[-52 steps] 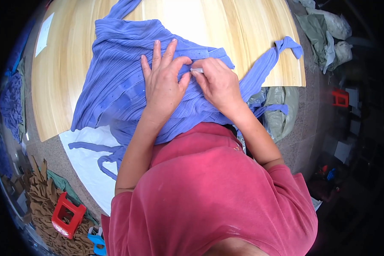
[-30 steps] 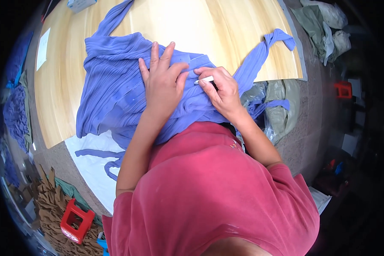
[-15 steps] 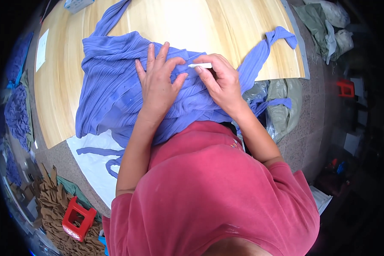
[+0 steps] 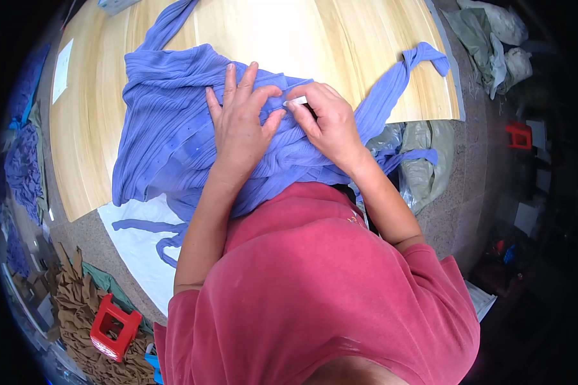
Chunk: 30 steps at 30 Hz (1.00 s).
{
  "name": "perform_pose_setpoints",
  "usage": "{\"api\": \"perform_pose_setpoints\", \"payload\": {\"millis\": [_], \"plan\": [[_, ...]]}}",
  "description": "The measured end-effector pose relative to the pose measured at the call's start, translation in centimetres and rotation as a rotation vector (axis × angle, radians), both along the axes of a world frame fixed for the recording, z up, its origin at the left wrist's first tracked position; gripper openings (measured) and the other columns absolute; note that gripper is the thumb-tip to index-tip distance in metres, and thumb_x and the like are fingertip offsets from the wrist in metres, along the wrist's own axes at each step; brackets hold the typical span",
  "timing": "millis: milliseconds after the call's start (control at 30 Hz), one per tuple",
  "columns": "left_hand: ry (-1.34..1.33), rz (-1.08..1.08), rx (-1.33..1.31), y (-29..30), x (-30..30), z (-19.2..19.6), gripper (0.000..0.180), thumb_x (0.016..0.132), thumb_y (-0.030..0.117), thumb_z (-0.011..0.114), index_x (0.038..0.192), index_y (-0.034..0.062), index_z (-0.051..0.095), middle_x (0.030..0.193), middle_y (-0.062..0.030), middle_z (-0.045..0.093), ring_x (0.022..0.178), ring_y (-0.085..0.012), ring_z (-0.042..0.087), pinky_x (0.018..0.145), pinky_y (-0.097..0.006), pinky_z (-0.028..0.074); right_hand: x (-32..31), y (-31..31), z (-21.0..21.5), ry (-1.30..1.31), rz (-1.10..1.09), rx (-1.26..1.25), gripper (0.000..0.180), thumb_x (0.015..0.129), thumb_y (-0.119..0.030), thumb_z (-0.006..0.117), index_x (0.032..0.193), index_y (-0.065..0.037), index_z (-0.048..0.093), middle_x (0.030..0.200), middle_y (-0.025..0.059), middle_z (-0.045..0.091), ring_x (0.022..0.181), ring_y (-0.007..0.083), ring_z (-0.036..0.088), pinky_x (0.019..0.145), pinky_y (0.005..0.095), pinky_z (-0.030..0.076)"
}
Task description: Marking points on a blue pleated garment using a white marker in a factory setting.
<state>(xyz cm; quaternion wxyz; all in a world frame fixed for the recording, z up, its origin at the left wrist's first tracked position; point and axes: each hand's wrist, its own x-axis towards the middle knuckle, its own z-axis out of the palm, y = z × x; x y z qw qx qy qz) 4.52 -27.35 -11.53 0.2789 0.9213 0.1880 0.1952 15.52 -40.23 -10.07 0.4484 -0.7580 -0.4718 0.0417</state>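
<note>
A blue ribbed garment (image 4: 167,135) with long ties lies spread on the wooden table (image 4: 340,45). My left hand (image 4: 241,125) presses flat on the fabric, fingers spread. Right beside it, my right hand (image 4: 327,122) pinches a small white piece of chalk (image 4: 295,101), its tip against the cloth near my left thumb. One tie (image 4: 398,83) runs to the table's right edge, another (image 4: 167,25) to the far left.
A white sheet (image 4: 135,237) hangs under the garment at the table's near edge. A red stool (image 4: 112,327) and brown fabric scraps (image 4: 77,308) lie on the floor at lower left. Grey-green bags (image 4: 424,160) sit at the right. Blue cloth (image 4: 22,160) is piled left.
My right hand has slid the chalk a little up and left along the fabric, closer to my left hand. The left hand stays pressed flat.
</note>
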Motion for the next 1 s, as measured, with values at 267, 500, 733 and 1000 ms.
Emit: {"api": "perform_pose_setpoints", "payload": {"millis": [267,500,733,1000], "plan": [[0.001,-0.001,0.012,0.1,-0.1,0.2,0.03,0.074,0.02,0.078,0.102,0.018,0.066,0.147,-0.0103,0.044,0.143,-0.0377,0.027,0.109,-0.069,0.015,1.0,-1.2,0.6,-0.053,-0.046,-0.016,0.007,0.088,-0.008,0.066,0.091,-0.002,0.065,0.08,0.0083,0.064,0.073,0.0181,0.062,0.065,0.0295,0.049],[-0.042,-0.036,0.174,-1.3,1.1,2.2,0.022,0.076,0.017,0.076,0.096,0.0163,0.067,0.144,-0.0097,0.046,0.143,-0.0382,0.027,0.109,-0.07,0.014,1.5,-5.0,-1.6,-0.101,-0.041,-0.115,0.012,0.087,-0.006,0.067,0.098,-0.002,0.067,0.097,0.0097,0.07,0.093,0.0246,0.064,0.08,0.0334,0.051],[-0.033,-0.04,-0.012,-1.8,3.4,0.1,0.021,0.076,0.017,0.076,0.096,0.0165,0.067,0.145,-0.0093,0.047,0.143,-0.0366,0.027,0.111,-0.067,0.012,1.6,-4.5,-1.0,-0.223,-0.027,0.007,0.013,0.087,-0.006,0.067,0.099,-0.002,0.067,0.096,0.0097,0.069,0.091,0.025,0.064,0.078,0.0331,0.051],[-0.015,-0.071,-0.059,-1.4,3.3,0.1,0.025,0.076,0.019,0.077,0.099,0.0176,0.067,0.146,-0.0095,0.047,0.144,-0.0363,0.026,0.112,-0.066,0.009,2.0,-3.1,-0.7,0.068,-0.103,0.054,0.014,0.09,-0.008,0.063,0.103,-0.002,0.066,0.091,0.01,0.066,0.084,0.0235,0.063,0.074,0.0316,0.049]]}}
